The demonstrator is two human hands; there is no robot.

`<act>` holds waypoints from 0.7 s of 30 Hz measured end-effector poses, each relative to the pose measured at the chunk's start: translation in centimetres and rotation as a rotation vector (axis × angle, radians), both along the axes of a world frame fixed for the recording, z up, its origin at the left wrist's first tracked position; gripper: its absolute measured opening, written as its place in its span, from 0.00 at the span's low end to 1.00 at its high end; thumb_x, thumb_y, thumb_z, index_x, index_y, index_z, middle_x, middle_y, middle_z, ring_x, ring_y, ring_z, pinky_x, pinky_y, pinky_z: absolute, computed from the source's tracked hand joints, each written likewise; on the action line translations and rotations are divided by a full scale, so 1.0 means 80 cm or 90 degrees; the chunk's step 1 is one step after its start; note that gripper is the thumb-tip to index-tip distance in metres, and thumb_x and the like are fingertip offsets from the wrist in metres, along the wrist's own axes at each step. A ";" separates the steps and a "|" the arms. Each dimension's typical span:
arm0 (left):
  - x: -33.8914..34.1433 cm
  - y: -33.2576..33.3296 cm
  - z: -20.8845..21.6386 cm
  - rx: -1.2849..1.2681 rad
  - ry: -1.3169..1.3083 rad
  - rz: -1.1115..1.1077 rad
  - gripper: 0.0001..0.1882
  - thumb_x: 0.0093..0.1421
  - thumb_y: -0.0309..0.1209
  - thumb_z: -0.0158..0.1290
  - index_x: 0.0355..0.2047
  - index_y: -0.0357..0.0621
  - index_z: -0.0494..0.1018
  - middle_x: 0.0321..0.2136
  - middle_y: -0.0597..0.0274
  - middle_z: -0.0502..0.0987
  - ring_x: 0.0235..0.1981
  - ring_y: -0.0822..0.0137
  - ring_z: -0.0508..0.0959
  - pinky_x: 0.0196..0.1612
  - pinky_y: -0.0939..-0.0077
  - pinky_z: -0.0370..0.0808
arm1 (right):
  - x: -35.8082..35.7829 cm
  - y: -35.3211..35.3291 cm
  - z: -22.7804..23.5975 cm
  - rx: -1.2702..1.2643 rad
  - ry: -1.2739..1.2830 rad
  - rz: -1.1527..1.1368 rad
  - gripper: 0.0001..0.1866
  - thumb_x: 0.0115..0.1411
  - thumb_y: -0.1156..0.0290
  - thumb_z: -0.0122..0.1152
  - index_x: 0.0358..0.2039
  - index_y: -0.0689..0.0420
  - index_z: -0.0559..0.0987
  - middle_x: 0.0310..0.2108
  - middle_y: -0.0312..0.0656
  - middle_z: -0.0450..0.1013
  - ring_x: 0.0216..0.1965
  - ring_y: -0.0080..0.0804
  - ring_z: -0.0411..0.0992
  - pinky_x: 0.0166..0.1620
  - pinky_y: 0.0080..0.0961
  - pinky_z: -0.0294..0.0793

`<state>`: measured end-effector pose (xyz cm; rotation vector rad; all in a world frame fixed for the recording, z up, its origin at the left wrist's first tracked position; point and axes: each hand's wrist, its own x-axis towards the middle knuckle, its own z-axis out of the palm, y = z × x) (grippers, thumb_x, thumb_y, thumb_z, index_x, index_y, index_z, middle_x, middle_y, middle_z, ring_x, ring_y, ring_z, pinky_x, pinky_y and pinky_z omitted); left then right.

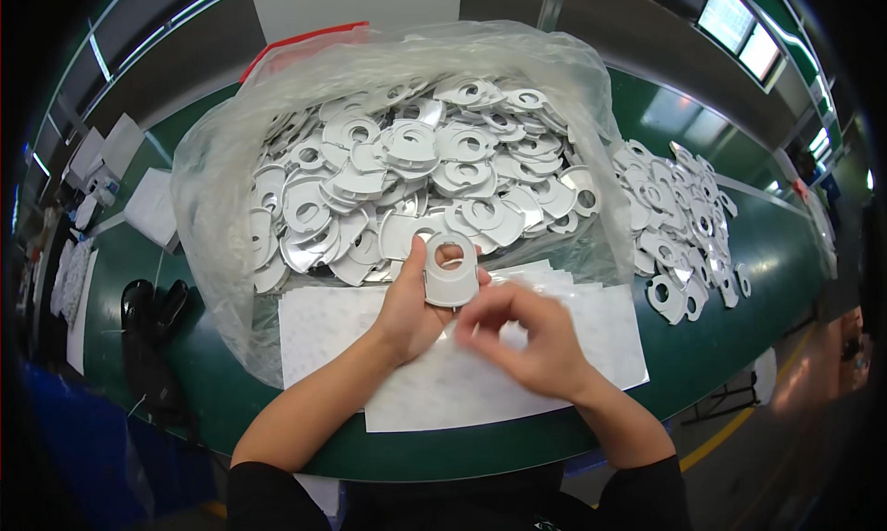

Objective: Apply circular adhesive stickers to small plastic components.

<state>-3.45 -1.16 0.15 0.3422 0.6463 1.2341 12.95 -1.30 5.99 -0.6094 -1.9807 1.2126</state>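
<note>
A clear plastic bag holds heaped pale plates with round holes; the left hand grips a holed plate; the blurred right hand curls beside it, grip unclear.

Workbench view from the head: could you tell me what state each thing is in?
Left hand: closed around one part.
Held part: hole facing the camera.
Right hand: blurred, fingers curled beside the part; whether it holds anything, I cannot tell.
Plastic bag: open, full of parts.
Bagged parts: heaped loosely.
Right-hand pile: loose, outside the bag.
White sheets: flat, overlapping.
</note>
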 end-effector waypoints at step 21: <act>0.007 -0.006 0.007 0.069 0.140 -0.081 0.36 0.66 0.58 0.17 0.41 0.43 0.67 0.29 0.57 0.73 0.29 0.67 0.73 0.26 0.78 0.66 | -0.013 0.037 -0.049 -0.250 0.170 -0.175 0.12 0.57 0.77 0.59 0.40 0.63 0.68 0.30 0.39 0.71 0.21 0.16 0.66 0.24 0.11 0.68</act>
